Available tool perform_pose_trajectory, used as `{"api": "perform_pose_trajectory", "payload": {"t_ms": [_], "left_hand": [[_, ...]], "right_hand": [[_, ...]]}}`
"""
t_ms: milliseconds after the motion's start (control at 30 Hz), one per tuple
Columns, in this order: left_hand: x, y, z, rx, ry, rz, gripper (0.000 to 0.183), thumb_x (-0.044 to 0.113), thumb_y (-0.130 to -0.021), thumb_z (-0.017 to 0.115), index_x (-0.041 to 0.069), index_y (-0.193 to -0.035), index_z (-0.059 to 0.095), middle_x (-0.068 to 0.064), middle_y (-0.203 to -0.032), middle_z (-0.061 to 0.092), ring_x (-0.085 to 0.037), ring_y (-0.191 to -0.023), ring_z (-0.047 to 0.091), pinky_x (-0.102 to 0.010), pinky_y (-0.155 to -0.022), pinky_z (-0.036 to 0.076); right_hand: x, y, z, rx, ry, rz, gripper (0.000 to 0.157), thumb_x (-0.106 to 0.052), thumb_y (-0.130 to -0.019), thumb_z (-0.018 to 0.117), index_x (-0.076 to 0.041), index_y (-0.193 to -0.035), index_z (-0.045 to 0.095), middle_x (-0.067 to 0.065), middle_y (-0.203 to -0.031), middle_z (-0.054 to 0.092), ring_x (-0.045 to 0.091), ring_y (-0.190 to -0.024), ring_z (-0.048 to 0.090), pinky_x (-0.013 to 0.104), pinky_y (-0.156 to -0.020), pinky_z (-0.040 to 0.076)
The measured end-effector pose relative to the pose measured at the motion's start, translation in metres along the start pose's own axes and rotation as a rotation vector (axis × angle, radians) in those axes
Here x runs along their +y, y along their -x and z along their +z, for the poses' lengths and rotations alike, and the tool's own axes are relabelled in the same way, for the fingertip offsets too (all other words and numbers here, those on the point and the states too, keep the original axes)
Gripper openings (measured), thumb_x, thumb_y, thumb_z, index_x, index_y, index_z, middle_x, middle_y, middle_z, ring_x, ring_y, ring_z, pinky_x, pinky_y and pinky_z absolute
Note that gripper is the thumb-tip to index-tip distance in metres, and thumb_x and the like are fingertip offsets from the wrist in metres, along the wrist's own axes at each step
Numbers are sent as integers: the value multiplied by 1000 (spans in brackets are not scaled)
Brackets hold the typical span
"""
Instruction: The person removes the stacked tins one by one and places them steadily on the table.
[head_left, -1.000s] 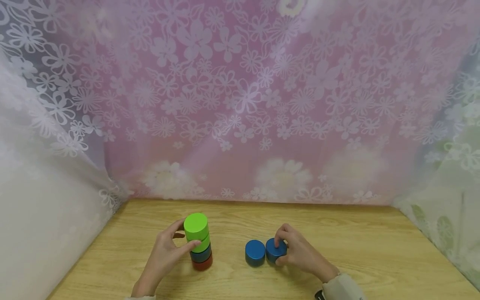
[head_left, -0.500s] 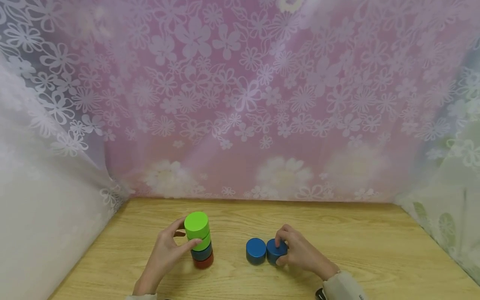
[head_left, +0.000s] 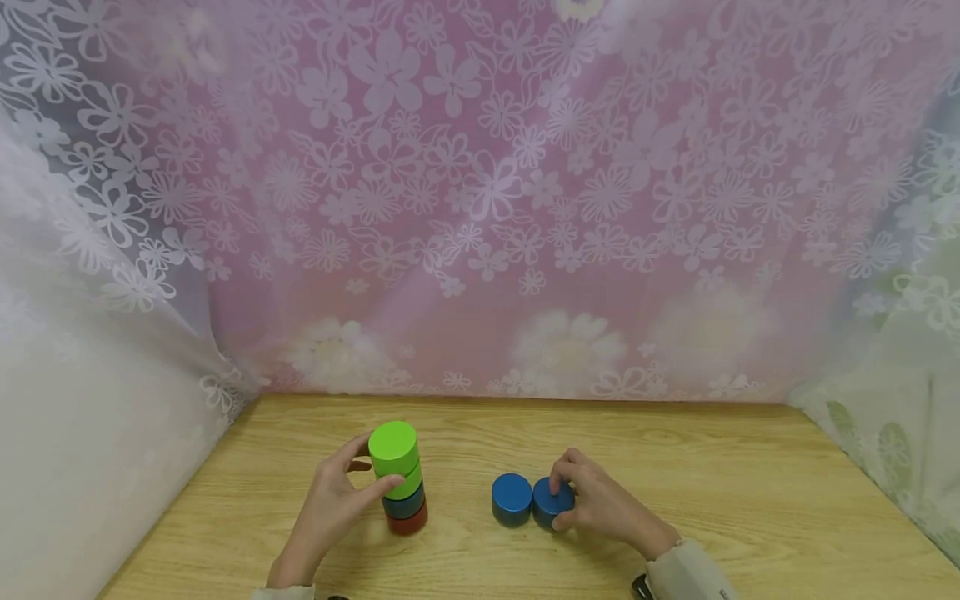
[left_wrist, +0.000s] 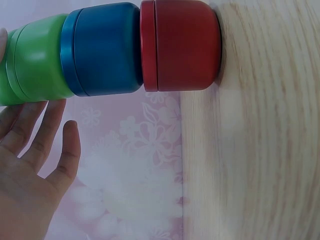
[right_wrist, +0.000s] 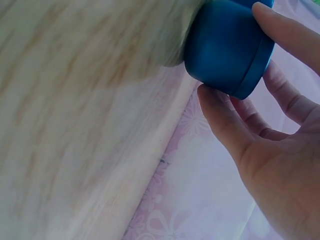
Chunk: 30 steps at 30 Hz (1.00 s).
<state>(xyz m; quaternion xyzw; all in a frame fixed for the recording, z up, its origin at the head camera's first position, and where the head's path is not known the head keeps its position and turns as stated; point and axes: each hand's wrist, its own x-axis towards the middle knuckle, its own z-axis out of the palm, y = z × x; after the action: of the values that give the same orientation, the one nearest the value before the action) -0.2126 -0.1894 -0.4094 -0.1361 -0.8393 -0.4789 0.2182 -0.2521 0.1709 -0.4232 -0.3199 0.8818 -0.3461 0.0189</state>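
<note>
Four-high in the head view, a stack of small round lidded tins stands at left: a red tin (head_left: 407, 522) at the bottom, a blue tin (left_wrist: 105, 49) on it, then a lower green tin (left_wrist: 42, 57) and an upper green tin (head_left: 393, 446). My left hand (head_left: 335, 493) holds the stack around the green tins, thumb across the front and fingers behind. To the right, my right hand (head_left: 603, 504) grips a blue tin (right_wrist: 225, 47) that stands on the table, with a fingertip on its lid. Another blue tin (head_left: 512, 500) stands close beside it on the left.
The wood-grain table (head_left: 675, 450) carries all the tins. A pink flowered curtain (head_left: 480, 250) hangs along the back edge, with pale cloth (head_left: 90, 400) at the left side and leafy cloth (head_left: 900, 400) at the right. Dark small objects (head_left: 641, 587) show at the front edge.
Both hands keep their hold and the tins stay in place. Only a slight shift of the head view shows.
</note>
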Motion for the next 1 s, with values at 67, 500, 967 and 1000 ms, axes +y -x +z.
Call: {"api": "perform_pose_trajectory", "payload": {"t_ms": [67, 500, 967, 1000], "left_hand": [[0, 0, 0, 1, -2, 4, 59, 9, -79, 88, -3, -131, 63, -6, -116, 70, -21, -100, 63, -42, -83, 57], [-1, 0, 0, 7, -4, 21, 60, 8, -79, 88, -4, -131, 62, -6, -115, 71, -21, -99, 64, -48, -82, 57], [3, 0, -1, -7, 9, 0, 61, 6, -78, 88, -4, -132, 62, -2, -109, 71, -18, -98, 64, -51, -84, 56], [3, 0, -1, -8, 8, -1, 61, 6, -78, 88, -4, -133, 62, -2, -109, 71, -18, -98, 64, -51, -84, 56]], "right_hand": [[0, 0, 0, 0, 6, 1, 38, -2, -72, 92, -11, -86, 58, 0, -97, 46, 18, -91, 52, 40, -79, 56], [-6, -2, -3, -6, 15, -44, 39, -5, -74, 91, -9, -97, 59, 3, -110, 52, 30, -103, 58, 42, -85, 56], [-20, -16, -13, 48, -116, -52, 42, -6, -86, 81, -3, -122, 58, 17, -123, 56, 46, -115, 54, 57, -95, 50], [-22, -17, -13, 55, -122, -56, 42, -5, -87, 81, -2, -121, 58, 16, -123, 56, 46, -115, 54, 57, -95, 51]]}}
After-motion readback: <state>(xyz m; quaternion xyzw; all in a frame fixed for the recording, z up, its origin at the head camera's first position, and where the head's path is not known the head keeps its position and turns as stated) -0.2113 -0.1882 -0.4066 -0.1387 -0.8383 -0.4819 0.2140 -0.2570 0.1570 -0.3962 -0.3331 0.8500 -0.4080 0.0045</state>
